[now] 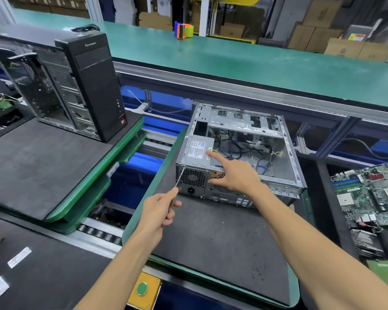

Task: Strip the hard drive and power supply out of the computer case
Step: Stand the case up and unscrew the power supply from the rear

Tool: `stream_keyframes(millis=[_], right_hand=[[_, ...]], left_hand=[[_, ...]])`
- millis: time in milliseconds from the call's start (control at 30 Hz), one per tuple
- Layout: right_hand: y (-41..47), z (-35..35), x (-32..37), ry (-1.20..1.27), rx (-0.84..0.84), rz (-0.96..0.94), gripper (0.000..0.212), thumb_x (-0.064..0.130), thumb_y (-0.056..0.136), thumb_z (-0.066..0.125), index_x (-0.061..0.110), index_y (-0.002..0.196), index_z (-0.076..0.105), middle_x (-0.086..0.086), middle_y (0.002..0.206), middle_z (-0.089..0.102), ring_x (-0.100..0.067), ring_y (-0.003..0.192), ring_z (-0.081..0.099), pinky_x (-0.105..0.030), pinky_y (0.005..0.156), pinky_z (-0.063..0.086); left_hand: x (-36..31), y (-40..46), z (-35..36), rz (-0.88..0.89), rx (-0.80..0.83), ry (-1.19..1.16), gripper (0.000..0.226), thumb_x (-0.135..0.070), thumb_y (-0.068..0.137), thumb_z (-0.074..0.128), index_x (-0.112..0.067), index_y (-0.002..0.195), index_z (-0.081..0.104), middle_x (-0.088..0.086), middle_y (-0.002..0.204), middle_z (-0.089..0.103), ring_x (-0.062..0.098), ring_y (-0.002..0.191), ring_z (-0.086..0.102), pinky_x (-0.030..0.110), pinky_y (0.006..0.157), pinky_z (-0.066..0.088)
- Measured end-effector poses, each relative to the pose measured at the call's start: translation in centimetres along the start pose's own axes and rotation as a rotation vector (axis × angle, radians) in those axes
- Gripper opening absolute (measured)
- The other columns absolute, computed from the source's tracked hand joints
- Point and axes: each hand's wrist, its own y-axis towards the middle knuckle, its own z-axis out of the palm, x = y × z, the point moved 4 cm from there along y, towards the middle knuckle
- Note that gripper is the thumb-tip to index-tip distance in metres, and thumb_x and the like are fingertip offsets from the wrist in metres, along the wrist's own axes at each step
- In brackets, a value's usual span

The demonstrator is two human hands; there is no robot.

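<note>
An open silver computer case (287, 153) lies on its side on a dark mat. The grey power supply (196, 153) sits in its near left corner, label up, fan grille facing me. Black cables (238, 148) run from it into the case. My left hand (159, 211) grips a thin screwdriver (180, 177) whose tip touches a screw at the top left corner of the supply's rear face. My right hand (233, 173) rests on the power supply, index finger stretched over its top and thumb against the rear panel. No hard drive can be made out.
A black tower case (85, 86) stands open on a mat at the left. A green motherboard (372, 195) and heatsinks lie at the right. A yellow box with a green button (143, 289) sits at the near edge. A green conveyor belt (233, 57) runs behind.
</note>
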Motion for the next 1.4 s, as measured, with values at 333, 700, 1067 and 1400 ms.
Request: stream_keyframes(millis=[333, 700, 1067, 1400], right_hand=[[-0.1, -0.2, 0.0, -0.003, -0.004, -0.003, 0.092, 0.073, 0.083, 0.062, 0.054, 0.154, 0.006, 0.011, 0.054, 0.052, -0.005, 0.048, 0.048, -0.026, 0.043, 0.032], [-0.2, -0.1, 0.1, 0.002, -0.005, -0.001, 0.093, 0.072, 0.083, 0.063, 0.053, 0.154, 0.007, 0.013, 0.05, 0.047, -0.004, 0.046, 0.046, -0.026, 0.042, 0.031], [-0.2, -0.2, 0.1, 0.003, 0.002, -0.005, 0.093, 0.073, 0.083, 0.062, 0.053, 0.154, 0.006, 0.009, 0.054, 0.054, -0.007, 0.048, 0.05, -0.026, 0.044, 0.03], [0.0, 0.0, 0.0, -0.018, -0.002, -0.021, 0.092, 0.072, 0.084, 0.061, 0.05, 0.156, 0.009, 0.009, 0.059, 0.058, -0.017, 0.057, 0.06, -0.033, 0.057, 0.052]], left_hand=[[-0.5, -0.5, 0.6, -0.01, 0.036, 0.123, 0.031, -0.034, 0.093, 0.069, -0.007, 0.087, 0.054, -0.001, 0.062, 0.047, 0.01, 0.04, 0.029, 0.018, 0.035, 0.017], [-0.4, -0.4, 0.7, -0.124, 0.078, 0.062, 0.043, -0.038, 0.106, 0.044, -0.003, 0.095, 0.066, -0.002, 0.056, 0.047, 0.009, 0.039, 0.028, 0.017, 0.032, 0.016], [-0.7, -0.5, 0.3, -0.087, 0.037, 0.067, 0.033, -0.035, 0.101, 0.057, -0.005, 0.091, 0.065, 0.005, 0.069, 0.069, 0.008, 0.036, 0.034, 0.017, 0.033, 0.02], [-1.6, -1.2, -0.1, 0.122, -0.093, 0.208, 0.024, -0.026, 0.089, 0.073, -0.009, 0.093, 0.057, -0.005, 0.058, 0.062, 0.009, 0.038, 0.034, 0.019, 0.035, 0.023]])
